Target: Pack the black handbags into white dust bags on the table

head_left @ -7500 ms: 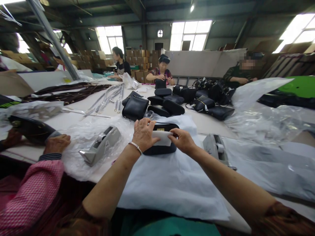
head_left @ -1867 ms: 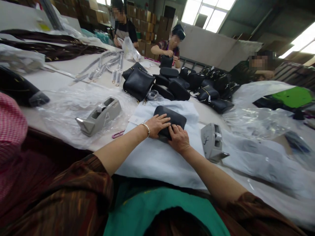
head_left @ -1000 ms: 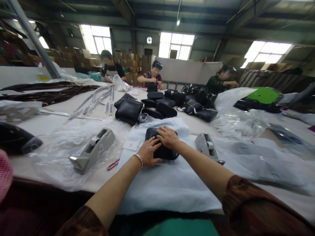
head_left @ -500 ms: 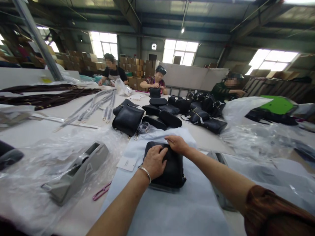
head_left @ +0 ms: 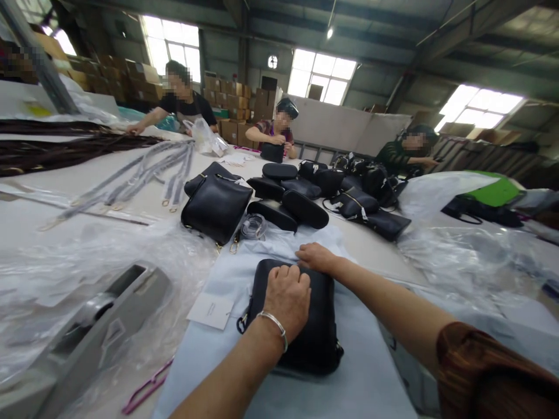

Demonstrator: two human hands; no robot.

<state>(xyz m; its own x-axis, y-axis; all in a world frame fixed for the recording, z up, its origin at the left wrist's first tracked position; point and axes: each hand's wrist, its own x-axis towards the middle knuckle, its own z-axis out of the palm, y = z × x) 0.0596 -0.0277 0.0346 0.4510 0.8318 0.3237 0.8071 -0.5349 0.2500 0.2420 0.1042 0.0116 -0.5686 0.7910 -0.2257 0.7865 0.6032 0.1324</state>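
A black handbag (head_left: 318, 331) lies flat on a pale blue sheet (head_left: 209, 372) in front of me. My left hand (head_left: 288, 294), a bangle on its wrist, rests on the upper middle of the bag with its fingers curled in. Whatever is under those fingertips is hidden. At the bag's far edge, my right hand (head_left: 318, 257) has its fingers closed; what they grip cannot be made out. Left of the bag a white card tag (head_left: 211, 310) lies on the sheet. Beyond it sits a wrapped, coiled strap (head_left: 253, 227) with a metal clasp.
A grey tape dispenser (head_left: 78, 343) and a pink tool (head_left: 148, 387) are at the left, beside crumpled clear plastic (head_left: 144, 244). Several black bags (head_left: 218, 203) lie farther back. Wrapped straps (head_left: 148, 171) stretch across the left. Three people work across the table, one handling a black bag (head_left: 272, 152).
My left hand's fingers have curled from lying spread on the bag. The view has shifted, with the bag and tape dispenser appearing larger. A co-worker at the back left has stretched an arm toward the dark straps.
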